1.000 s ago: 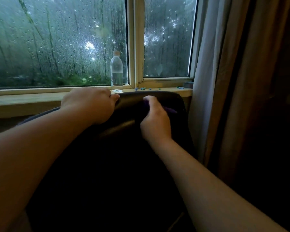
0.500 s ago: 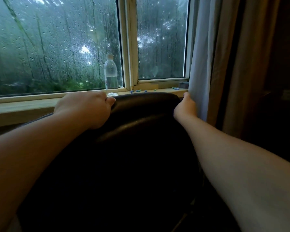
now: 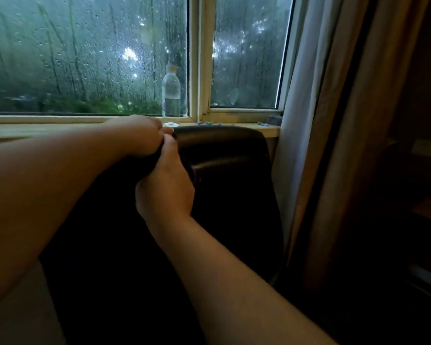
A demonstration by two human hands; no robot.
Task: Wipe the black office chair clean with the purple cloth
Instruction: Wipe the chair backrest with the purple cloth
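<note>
The black office chair [image 3: 230, 155] stands in front of the window [image 3: 85, 53], its back facing the camera and its top edge just below the window sill [image 3: 47, 130]. The left hand [image 3: 137, 135] is closed over the chair's top edge near the left, fingers curled down behind the rim. The right hand [image 3: 166, 188] lies on the near face of the chair back just below and right of the left hand. One of its fingers reaches up and touches the left hand, while the others are curled under. It is bunched around the purple cloth [image 3: 194, 175], which it holds against the black surface of the chair back. Only a dim purple sliver of the cloth shows at the hand's right edge, and the rest is hidden beneath the palm.

On the sill, behind the left hand, a clear water bottle [image 3: 171, 95] stands upright against the rain-streaked glass, beside the window's centre post. A few small blue bits [image 3: 208, 123] lie scattered along the sill to the right of the bottle. A pale curtain [image 3: 306, 108] hangs at the right, close beside the chair's right side.
</note>
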